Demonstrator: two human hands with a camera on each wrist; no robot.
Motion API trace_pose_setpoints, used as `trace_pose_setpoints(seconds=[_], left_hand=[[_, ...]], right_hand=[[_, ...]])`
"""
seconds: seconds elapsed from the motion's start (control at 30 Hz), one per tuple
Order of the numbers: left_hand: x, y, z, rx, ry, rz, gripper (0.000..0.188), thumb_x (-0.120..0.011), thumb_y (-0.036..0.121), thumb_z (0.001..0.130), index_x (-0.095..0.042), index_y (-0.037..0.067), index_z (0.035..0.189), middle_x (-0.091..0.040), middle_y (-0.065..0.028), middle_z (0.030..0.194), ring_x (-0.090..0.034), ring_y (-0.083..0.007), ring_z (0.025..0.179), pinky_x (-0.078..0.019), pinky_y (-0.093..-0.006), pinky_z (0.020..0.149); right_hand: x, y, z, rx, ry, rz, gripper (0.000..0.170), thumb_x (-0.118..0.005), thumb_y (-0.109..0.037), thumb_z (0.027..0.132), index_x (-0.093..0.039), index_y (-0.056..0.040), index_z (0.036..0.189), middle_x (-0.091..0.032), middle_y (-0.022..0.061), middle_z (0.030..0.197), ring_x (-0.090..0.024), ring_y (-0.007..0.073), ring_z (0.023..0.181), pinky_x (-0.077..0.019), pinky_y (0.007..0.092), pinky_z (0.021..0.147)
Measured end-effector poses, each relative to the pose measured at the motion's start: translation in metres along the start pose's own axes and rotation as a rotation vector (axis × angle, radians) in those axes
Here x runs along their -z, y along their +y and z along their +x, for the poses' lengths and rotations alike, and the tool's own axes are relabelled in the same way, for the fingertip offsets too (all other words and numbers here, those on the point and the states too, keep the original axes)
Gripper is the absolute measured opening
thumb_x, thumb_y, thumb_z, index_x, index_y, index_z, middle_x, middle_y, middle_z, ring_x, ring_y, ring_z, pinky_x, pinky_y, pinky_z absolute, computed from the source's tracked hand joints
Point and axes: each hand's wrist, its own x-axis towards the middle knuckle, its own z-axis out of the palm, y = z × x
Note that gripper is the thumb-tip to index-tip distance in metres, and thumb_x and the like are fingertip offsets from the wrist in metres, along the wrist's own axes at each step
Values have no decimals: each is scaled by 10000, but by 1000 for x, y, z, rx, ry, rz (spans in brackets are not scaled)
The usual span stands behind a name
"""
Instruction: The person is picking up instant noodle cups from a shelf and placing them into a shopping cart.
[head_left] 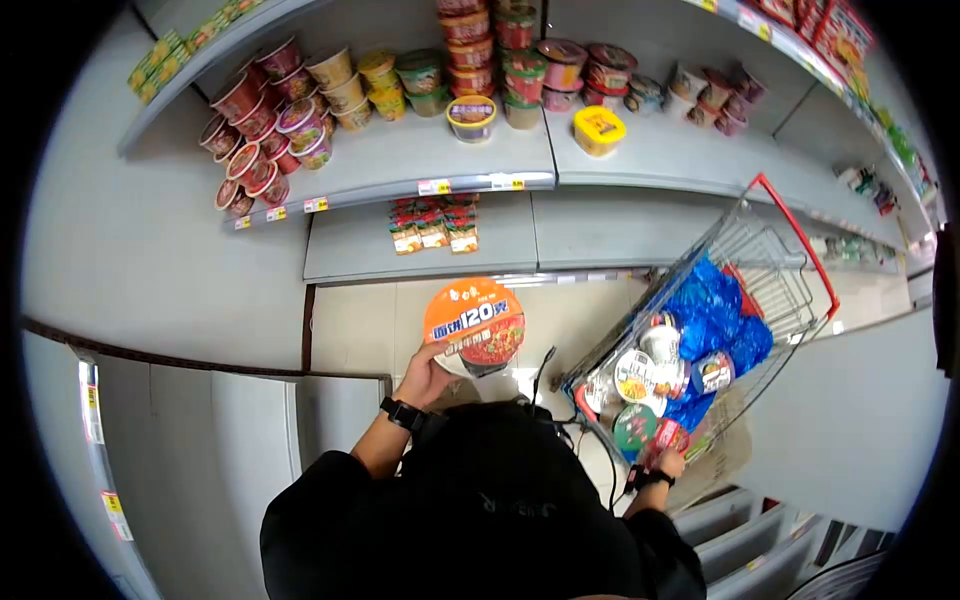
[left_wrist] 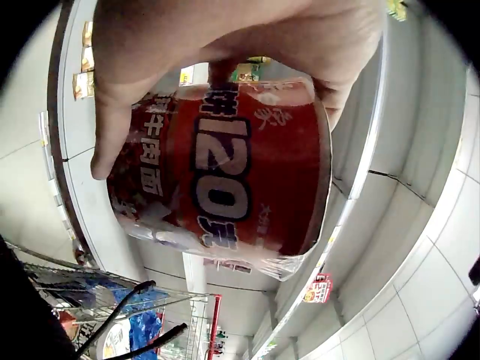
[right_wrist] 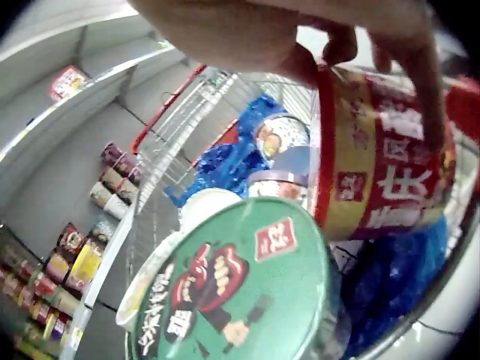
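My left hand grips an orange-lidded instant noodle bowl in front of my body, thumb and fingers round its sides. In the left wrist view the bowl shows a large "120" and clear wrap. Low on the right, my right hand holds a red and gold instant noodle cup at the near end of the shopping cart. Beside that cup is a noodle bowl with a green lid. Several white noodle cups and blue plastic bags lie in the cart.
Ahead, a grey shelf carries stacked noodle cups, with a yellow tub near its edge. Small packets lie on the shelf below. Another shelf unit stands at left. A black cable hangs between me and the cart.
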Motion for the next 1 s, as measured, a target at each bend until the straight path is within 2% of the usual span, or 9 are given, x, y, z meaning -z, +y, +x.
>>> trace_pose_setpoints(seconds=[0.07, 0.13, 0.2, 0.37, 0.5, 0.57, 0.77, 0.93, 1.0], left_hand=[[1, 6, 2, -8, 12, -45, 514, -478, 166, 856, -329, 44, 1333, -489, -132, 1286, -505, -271, 1159, -436, -450, 946], [7, 14, 9, 9, -15, -34, 506, -471, 156, 859, -333, 50, 1334, -481, -134, 1292, -492, -278, 1175, -410, -467, 976], [11, 25, 14, -31, -14, -28, 529, -485, 175, 853, -332, 29, 1338, -466, -151, 1311, -475, -292, 1193, -385, -481, 993], [41, 83, 31, -68, -52, -33, 558, -480, 189, 858, -298, 0, 1351, -425, -181, 1343, -448, -310, 1220, -350, -525, 1010], [61, 133, 35, -151, -44, -88, 554, -476, 176, 851, -302, -6, 1344, -424, -186, 1339, -434, -308, 1230, -351, -510, 1015], [80, 156, 35, -172, -40, -95, 553, -477, 174, 849, -304, -5, 1343, -427, -183, 1336, -434, -306, 1230, -351, -505, 1016], [111, 204, 13, -373, 23, -146, 567, -503, 209, 836, -329, 2, 1334, -446, -165, 1323, -440, -298, 1227, -351, -494, 1021], [131, 211, 1, -460, 122, -189, 571, -506, 246, 829, -348, 30, 1334, -444, -161, 1333, -448, -293, 1224, -369, -506, 1003], [141, 202, 2, -431, 354, -146, 570, -509, 243, 822, -350, 48, 1333, -433, -157, 1346, -452, -292, 1221, -405, -503, 969]], right_hand=[[40, -27, -11, -15, 183, 275, 375, -529, -237, 772, -638, 118, 723, -599, 343, 740, -594, 488, 701, -461, 542, 720], [66, -39, -2, -2, 351, 233, 373, -512, -203, 783, -602, 158, 804, -588, 360, 776, -584, 498, 697, -459, 549, 721], [128, -76, -7, 87, 284, 224, 383, -525, -209, 821, -547, 168, 882, -578, 351, 850, -574, 492, 690, -480, 517, 699], [204, -199, -32, 87, 58, 1280, 290, -551, -278, 906, -471, -3, 858, -553, 95, 818, -578, 186, 680, -535, 330, 570], [236, -318, -85, 182, -366, 1443, 328, -562, -306, 891, -480, -14, 1016, -563, 106, 920, -607, 244, 768, -546, 356, 640], [224, -374, -103, 376, -516, 1424, 318, -538, -244, 902, -516, 43, 1037, -568, 130, 982, -622, 282, 847, -551, 371, 666], [160, -553, -172, 372, -1103, 1466, 341, -485, -166, 918, -483, 90, 1143, -532, 198, 1146, -587, 343, 965, -555, 482, 763], [117, -709, -196, 439, -1189, 1351, 308, -491, -178, 910, -504, 69, 1095, -558, 159, 1052, -598, 292, 901, -577, 444, 704], [99, -772, -196, 443, -1198, 1438, 298, -499, -172, 901, -504, 72, 1072, -560, 148, 1029, -603, 285, 882, -580, 450, 693]])
